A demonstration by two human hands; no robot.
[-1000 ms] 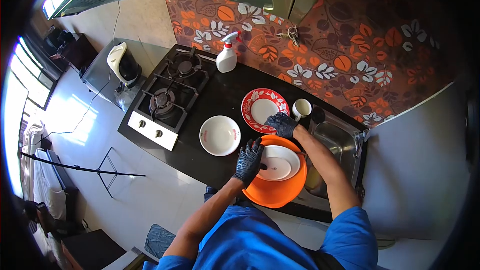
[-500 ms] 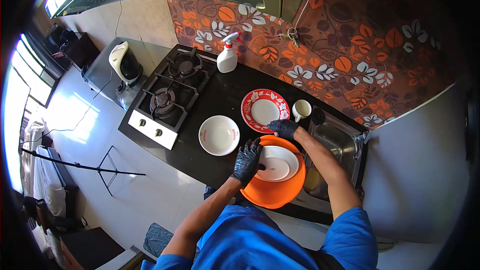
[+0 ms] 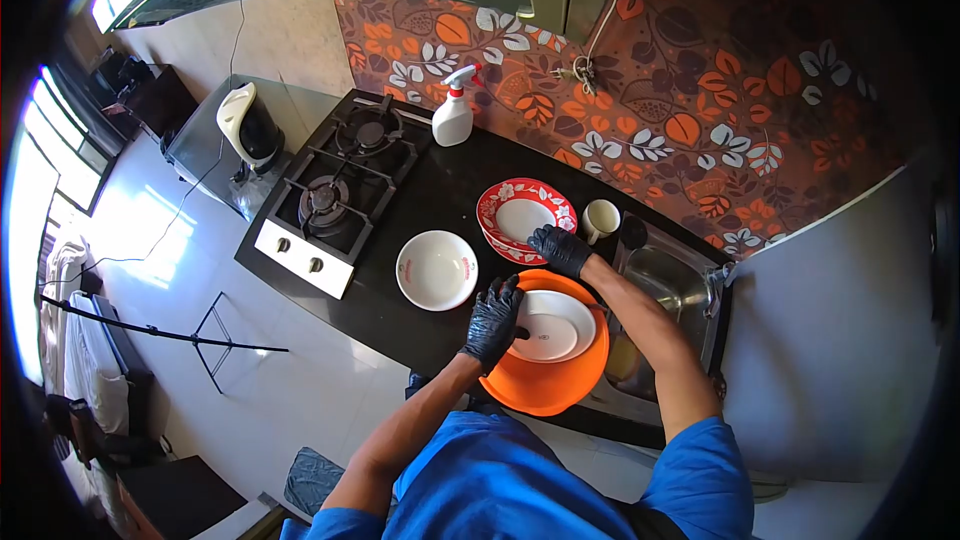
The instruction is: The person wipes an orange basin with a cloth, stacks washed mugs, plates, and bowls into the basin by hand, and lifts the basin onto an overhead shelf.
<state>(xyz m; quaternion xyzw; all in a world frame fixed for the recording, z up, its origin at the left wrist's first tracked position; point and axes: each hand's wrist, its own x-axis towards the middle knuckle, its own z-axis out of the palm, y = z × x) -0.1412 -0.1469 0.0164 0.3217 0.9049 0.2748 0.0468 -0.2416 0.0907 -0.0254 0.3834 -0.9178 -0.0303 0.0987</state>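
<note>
My right hand (image 3: 562,248), in a black glove, grips the near right edge of a red-rimmed plate (image 3: 521,218) with white flowers. That plate sits slightly askew, and a second red rim shows beneath it. My left hand (image 3: 492,322), also gloved, is at the left side of an orange basin (image 3: 545,395), its thumb over the edge of a white dish (image 3: 547,338). The white dish lies inside the basin with a small mark on its face. Left of the basin stands a white bowl (image 3: 437,271) with red lettering, touched by neither hand.
A cream mug (image 3: 601,219) stands beside the metal sink (image 3: 672,278). On the black counter (image 3: 385,335) are a white spray bottle (image 3: 453,122) and a two-burner gas stove (image 3: 325,198). A kettle (image 3: 250,128) stands farther left.
My right hand has moved slightly up and left, farther onto the red-rimmed plate. The upper plate has shifted left, and a lower rim now shows. My left hand stays nearly still.
</note>
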